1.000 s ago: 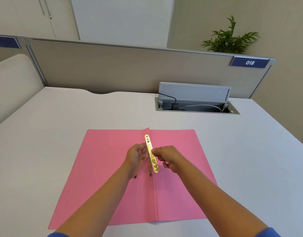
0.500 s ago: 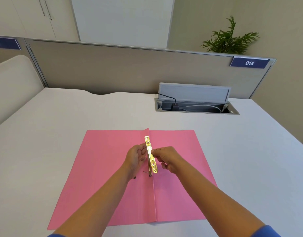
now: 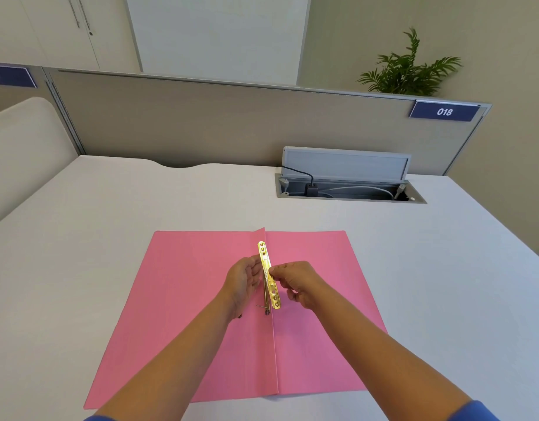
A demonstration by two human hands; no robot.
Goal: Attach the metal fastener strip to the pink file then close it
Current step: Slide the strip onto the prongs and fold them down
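The pink file point(image 3: 183, 299) lies open and flat on the white desk, its spine fold running toward me down the middle. A gold metal fastener strip point(image 3: 269, 275) with several holes stands on edge along the fold. My right hand point(image 3: 295, 282) pinches the strip at its middle from the right. My left hand point(image 3: 242, 284) grips the raised fold and a thin metal prong just left of the strip. A small bent prong end point(image 3: 262, 306) pokes out below my left fingers.
A cable box point(image 3: 347, 183) with its lid up sits in the desk at the back right. A grey partition point(image 3: 201, 123) closes the far edge, with a plant point(image 3: 408, 71) behind it. Bare desk surrounds the file.
The strip has shifted slightly toward me and to the left along the fold, held by both hands. The file stays where it was.
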